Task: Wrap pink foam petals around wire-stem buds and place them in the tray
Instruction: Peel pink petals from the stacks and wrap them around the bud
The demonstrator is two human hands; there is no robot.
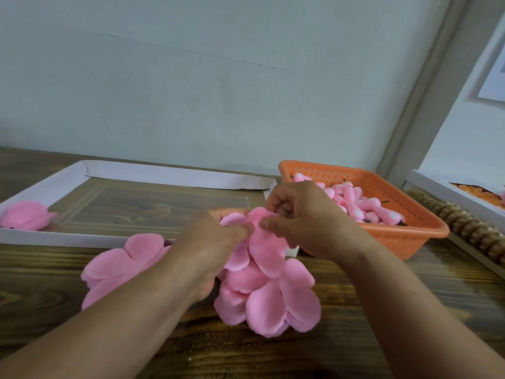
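Note:
Both hands meet over the table's middle around a pink foam petal flower [258,218]. My left hand [218,242] pinches its left side, and my right hand [303,222] pinches the right side with curled fingers. The bud and wire stem are hidden by petals and fingers. Loose pink petals [270,296] lie heaped below my hands, with more petals [117,266] to the left. A white tray [169,175] at the back left holds one finished pink flower [26,216] in its left corner.
An orange perforated basket [404,236] at the right holds several pink foam buds [363,206] with dark stems. A white box [451,198] with orange pieces and a carved wooden rail [470,228] stand at the far right. A wall closes the back.

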